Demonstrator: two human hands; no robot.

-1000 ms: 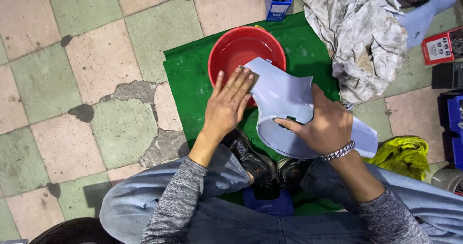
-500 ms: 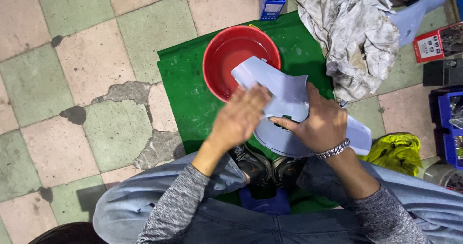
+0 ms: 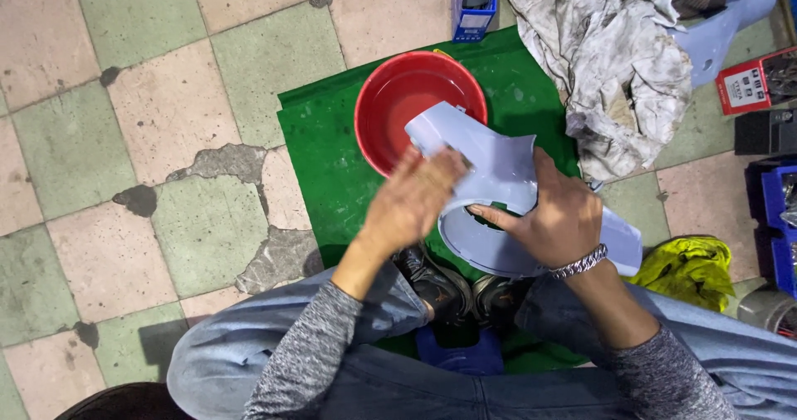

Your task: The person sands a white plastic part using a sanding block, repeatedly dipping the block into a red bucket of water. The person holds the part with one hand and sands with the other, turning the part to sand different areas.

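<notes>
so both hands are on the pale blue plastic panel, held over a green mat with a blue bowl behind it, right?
Not quite: the bowl is red, not blue, as the head view shows. The rest holds: the left hand and the right hand are both on the pale blue plastic panel, over the green mat.

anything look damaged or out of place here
Yes: the floor tiles left of the green mat are cracked and chipped, showing bare grey patches. A stained, crumpled rag lies heaped at the mat's upper right corner. The pale blue panel in the hands shows no visible damage.
</notes>
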